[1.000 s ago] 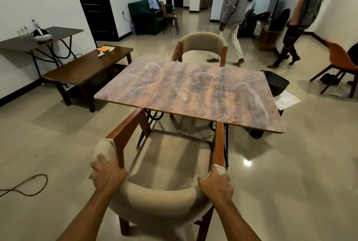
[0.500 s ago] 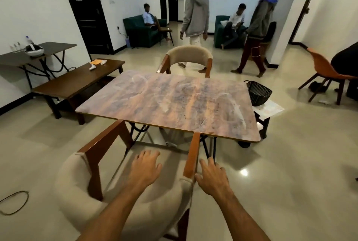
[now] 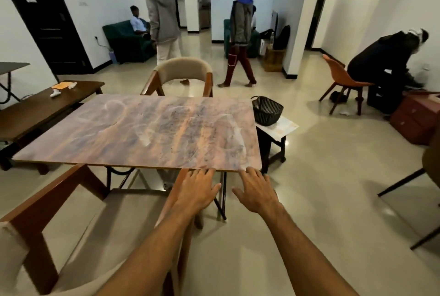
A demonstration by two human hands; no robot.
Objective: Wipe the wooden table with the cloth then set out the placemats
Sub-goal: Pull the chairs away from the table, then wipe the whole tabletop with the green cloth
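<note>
Head view, left hand [image 3: 197, 191], right hand [image 3: 256, 192] at table [image 3: 142, 129] edge, floor [image 3: 333, 176] rightward

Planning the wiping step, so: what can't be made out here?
Head view:
Black woven basket: contents hidden by its wall.
Near beige padded chair: cut off by the bottom edge.
White and orange items on the dark brown side table: too small to identify.
</note>
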